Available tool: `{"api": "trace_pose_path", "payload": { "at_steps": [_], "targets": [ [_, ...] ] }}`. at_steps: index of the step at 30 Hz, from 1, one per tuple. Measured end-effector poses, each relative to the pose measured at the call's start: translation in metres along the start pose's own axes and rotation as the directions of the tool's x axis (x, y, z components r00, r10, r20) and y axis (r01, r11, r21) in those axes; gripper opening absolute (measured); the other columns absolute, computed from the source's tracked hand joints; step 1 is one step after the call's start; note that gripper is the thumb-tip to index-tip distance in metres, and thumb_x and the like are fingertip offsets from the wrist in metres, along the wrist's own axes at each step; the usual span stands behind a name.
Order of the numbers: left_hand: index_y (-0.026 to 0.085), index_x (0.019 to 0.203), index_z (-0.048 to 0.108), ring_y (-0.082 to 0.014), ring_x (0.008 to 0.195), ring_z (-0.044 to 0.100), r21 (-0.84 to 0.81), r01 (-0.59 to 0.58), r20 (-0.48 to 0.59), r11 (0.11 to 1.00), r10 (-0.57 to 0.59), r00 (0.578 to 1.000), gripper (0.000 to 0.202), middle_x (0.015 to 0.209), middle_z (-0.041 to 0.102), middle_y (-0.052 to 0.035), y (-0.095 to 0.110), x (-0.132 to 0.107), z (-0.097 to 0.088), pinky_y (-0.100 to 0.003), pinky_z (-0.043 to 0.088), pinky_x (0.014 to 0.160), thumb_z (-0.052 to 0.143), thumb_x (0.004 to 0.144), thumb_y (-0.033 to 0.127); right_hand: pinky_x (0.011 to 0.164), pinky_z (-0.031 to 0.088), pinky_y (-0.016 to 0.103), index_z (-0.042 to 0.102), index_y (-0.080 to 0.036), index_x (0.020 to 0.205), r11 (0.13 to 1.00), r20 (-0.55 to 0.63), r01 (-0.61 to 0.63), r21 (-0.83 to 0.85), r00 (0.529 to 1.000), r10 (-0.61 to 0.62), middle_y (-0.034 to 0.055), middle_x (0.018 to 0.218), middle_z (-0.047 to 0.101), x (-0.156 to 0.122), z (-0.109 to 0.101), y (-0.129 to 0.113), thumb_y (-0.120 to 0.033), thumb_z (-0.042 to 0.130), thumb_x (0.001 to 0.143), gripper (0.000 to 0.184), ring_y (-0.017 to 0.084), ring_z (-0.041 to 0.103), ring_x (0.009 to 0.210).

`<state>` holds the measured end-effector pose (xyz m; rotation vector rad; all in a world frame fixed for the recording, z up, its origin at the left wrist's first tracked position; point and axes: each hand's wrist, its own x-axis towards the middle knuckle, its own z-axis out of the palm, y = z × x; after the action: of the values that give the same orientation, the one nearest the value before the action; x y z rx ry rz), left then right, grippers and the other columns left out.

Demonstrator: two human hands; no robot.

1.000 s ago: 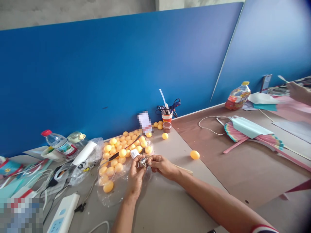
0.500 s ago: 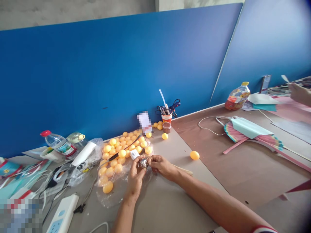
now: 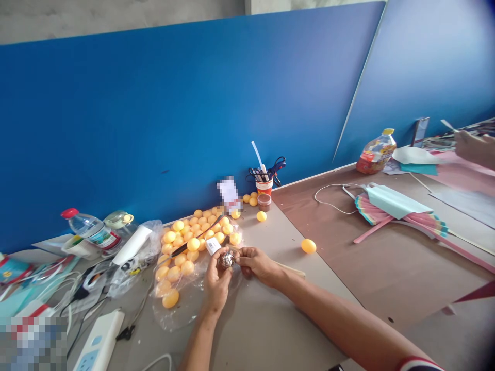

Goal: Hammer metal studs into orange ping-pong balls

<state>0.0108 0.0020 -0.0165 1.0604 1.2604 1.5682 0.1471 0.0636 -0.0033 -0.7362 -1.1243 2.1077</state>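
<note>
A small round ball with a shiny, silvery-brown patterned surface (image 3: pixel 227 259) is pinched in the fingers of my left hand (image 3: pixel 217 283). From the other side, the closed fingertips of my right hand (image 3: pixel 257 264) touch its edge; whether they hold a small piece is too small to tell. Just beyond my hands, many orange balls (image 3: pixel 187 267) lie on a clear plastic bag (image 3: pixel 174 319). A white label (image 3: pixel 212 246) lies close to my left fingertips. A thin wooden stick (image 3: pixel 292 270) lies behind my right wrist.
A red cup of tools (image 3: pixel 264 186) and a small lidded tub (image 3: pixel 264 202) stand by the blue partition (image 3: pixel 193 118). Bottles (image 3: pixel 93 230), cables and a power strip (image 3: pixel 99 340) crowd the left. A paper craft (image 3: pixel 400 203) and another person's hand (image 3: pixel 475 148) are at right.
The view has shifted very slightly. Both hands stay at the silvery ball, which seems a little turned between my fingers.
</note>
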Motion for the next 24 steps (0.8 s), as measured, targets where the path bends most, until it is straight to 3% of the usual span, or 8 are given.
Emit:
{"api": "trace_pose_path", "payload": {
  "at_steps": [8, 13, 24],
  "targets": [
    [0.023, 0.121, 0.056, -0.0249, 0.119, 0.057, 0.197, -0.129, 0.026, 0.972, 0.126, 0.992, 0.045, 0.127, 0.061, -0.0079, -0.0080, -0.0003, -0.0030, -0.041, 0.042, 0.105, 0.062, 0.076, 0.019, 0.040, 0.017, 0.023, 0.049, -0.020, 0.067, 0.999, -0.008, -0.042, 0.011, 0.999, 0.042, -0.0109, 0.040, 0.041, 0.0015, -0.0011, 0.0057, -0.041, 0.076, 0.060, 0.035, 0.005, 0.029, 0.036],
    [0.023, 0.123, 0.055, -0.0255, 0.122, 0.054, 0.276, -0.152, 0.049, 0.949, 0.144, 0.988, 0.045, 0.129, 0.059, -0.0080, -0.0082, -0.0008, -0.0032, -0.044, 0.039, 0.109, 0.059, 0.078, 0.018, 0.041, 0.019, 0.022, 0.047, -0.021, 0.067, 0.997, -0.034, -0.069, -0.019, 0.997, 0.068, -0.0103, 0.040, 0.042, 0.0015, -0.0011, 0.0055, -0.039, 0.074, 0.062, 0.033, 0.005, 0.032, 0.036],
    [0.023, 0.121, 0.054, -0.0250, 0.122, 0.054, 0.406, -0.239, 0.030, 0.882, 0.248, 0.968, 0.042, 0.127, 0.058, -0.0092, -0.0097, -0.0034, -0.0018, -0.045, 0.042, 0.107, 0.056, 0.080, 0.016, 0.040, 0.018, 0.021, 0.048, -0.021, 0.065, 0.994, -0.126, -0.027, -0.109, 0.992, 0.013, -0.0098, 0.039, 0.041, -0.0016, 0.0045, 0.0071, -0.036, 0.069, 0.068, 0.027, 0.005, 0.032, 0.037]
  ]
}}
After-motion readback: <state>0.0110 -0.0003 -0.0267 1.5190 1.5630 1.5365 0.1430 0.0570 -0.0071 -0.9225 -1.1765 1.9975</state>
